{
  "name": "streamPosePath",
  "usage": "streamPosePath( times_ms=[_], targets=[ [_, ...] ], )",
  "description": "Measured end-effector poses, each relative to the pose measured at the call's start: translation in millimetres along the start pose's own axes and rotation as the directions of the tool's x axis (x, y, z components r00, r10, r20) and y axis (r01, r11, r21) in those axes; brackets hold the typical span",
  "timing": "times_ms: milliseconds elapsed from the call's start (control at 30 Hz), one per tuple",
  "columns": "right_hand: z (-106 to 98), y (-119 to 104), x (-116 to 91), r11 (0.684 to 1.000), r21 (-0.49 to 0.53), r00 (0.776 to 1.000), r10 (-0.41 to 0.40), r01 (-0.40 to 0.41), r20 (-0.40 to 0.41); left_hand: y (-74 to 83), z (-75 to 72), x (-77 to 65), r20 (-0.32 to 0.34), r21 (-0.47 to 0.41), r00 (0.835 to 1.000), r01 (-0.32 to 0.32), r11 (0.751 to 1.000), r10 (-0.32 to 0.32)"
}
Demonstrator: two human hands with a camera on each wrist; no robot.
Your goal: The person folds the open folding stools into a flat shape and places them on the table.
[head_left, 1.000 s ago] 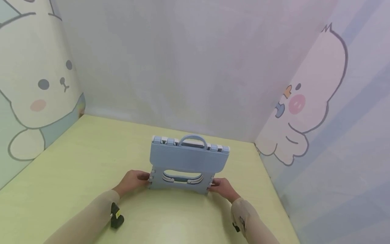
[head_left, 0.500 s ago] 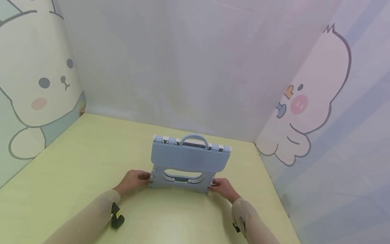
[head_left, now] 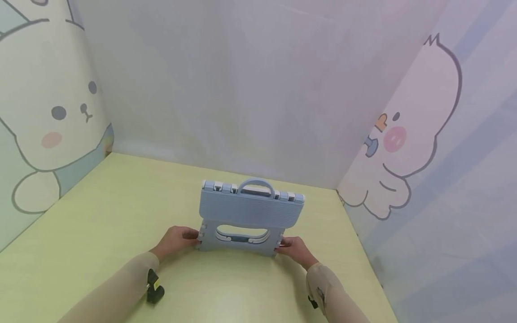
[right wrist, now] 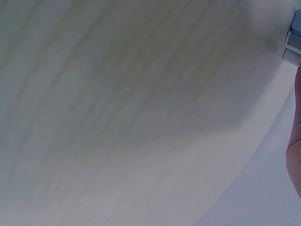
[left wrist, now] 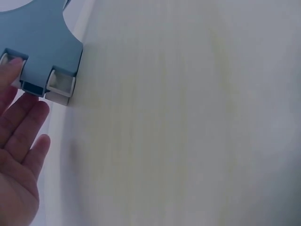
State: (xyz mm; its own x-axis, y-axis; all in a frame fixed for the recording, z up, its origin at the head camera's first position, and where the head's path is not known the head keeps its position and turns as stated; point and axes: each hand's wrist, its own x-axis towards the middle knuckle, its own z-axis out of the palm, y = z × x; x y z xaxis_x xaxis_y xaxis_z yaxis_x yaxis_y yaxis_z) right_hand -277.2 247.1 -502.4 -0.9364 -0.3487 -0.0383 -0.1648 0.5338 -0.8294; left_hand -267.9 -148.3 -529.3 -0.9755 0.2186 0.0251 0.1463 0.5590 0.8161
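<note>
A light-blue and white folding step stool stands on the yellow tabletop, its carrying handle at the top. The ribbed upper panel slants over a lower panel with an oval opening. My left hand holds the stool's lower left edge. In the left wrist view, the thumb of the left hand lies on a white hinge piece, with the fingertips against the side edge. At the lower right edge, my right hand holds the other side. The right wrist view shows only a sliver of the right hand below the stool's corner.
The yellow tabletop spreads around the stool. A pale curtain wall closes off the back. Printed side walls show a white bear-like figure on the left and a chick-like figure on the right.
The stool and both hands stay in place. Only a slight shift of the head view shows.
</note>
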Motion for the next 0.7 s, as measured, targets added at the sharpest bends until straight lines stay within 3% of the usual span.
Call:
streamPosePath(
  times_ms=[333, 700],
  targets=[
    [0.7, 1.7, 2.5, 1.0, -0.015, 1.0, -0.007, 0.007, 0.0, 1.4, -0.9, -0.6, 0.002, -0.002, 1.0, 0.001, 1.0, -0.001],
    [-1.1, 4.4, 4.6, 1.0, -0.003, 1.0, -0.014, 0.014, 0.003, 1.8, -1.2, -0.2, -0.002, 0.019, 0.999, -0.041, 0.999, 0.041]
  ],
)
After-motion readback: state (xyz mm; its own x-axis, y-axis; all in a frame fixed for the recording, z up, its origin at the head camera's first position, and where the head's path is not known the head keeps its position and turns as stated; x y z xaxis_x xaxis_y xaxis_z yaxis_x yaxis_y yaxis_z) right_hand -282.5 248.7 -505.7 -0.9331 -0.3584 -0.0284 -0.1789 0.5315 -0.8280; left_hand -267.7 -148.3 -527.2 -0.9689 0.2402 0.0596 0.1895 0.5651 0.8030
